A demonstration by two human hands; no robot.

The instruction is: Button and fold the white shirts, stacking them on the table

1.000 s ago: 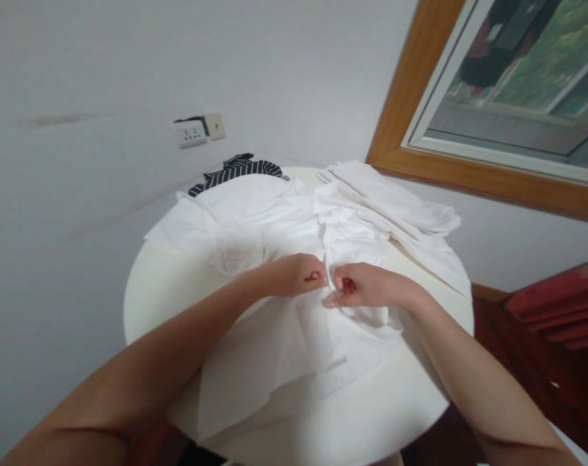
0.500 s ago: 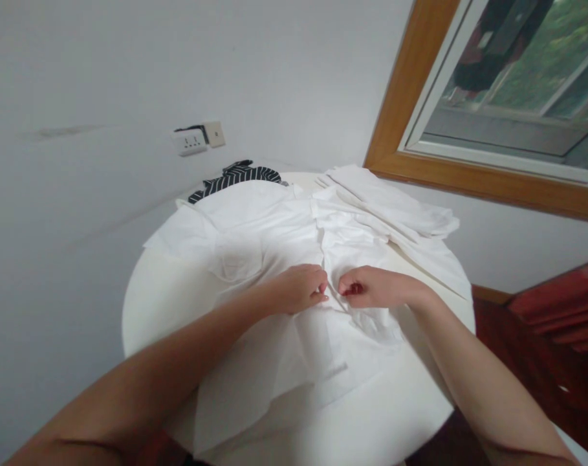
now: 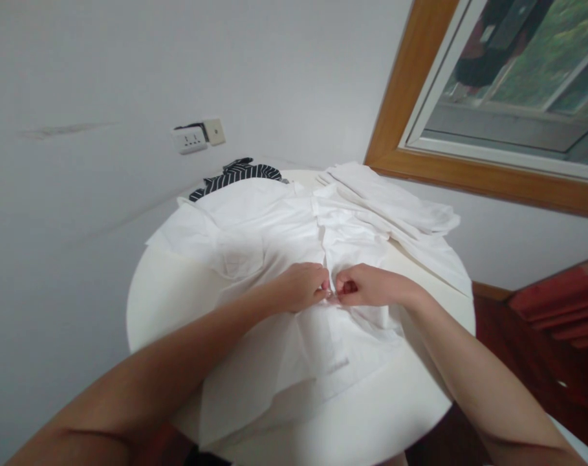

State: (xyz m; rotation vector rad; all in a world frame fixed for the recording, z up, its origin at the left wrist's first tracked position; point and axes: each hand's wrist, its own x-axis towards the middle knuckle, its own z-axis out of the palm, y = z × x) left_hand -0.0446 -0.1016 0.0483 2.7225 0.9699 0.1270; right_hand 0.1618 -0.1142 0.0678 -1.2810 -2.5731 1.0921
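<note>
A white shirt (image 3: 259, 223) lies spread over a round white table (image 3: 162, 304), its front opening running toward me down the middle. My left hand (image 3: 303, 285) is closed in a pinch on the shirt's front edge. Facing it, my right hand (image 3: 364, 285) pinches the other front edge, fingers curled. The fingertips of both hands nearly meet at the opening. Whether a button sits between them is too small to make out. The shirt's lower part spreads wrinkled toward the table's near edge.
At the back right lies more folded white cloth (image 3: 385, 200). A black-and-white striped cloth (image 3: 242, 178) rests at the back edge by the wall. A wall socket (image 3: 191, 139) is above it. The wood-framed window (image 3: 468, 184) is on the right, with red fabric (image 3: 560, 304) below.
My right hand has shifted slightly left, so its fingertips now come together with those of my left hand at the shirt's opening. The shirt lies almost the same.
</note>
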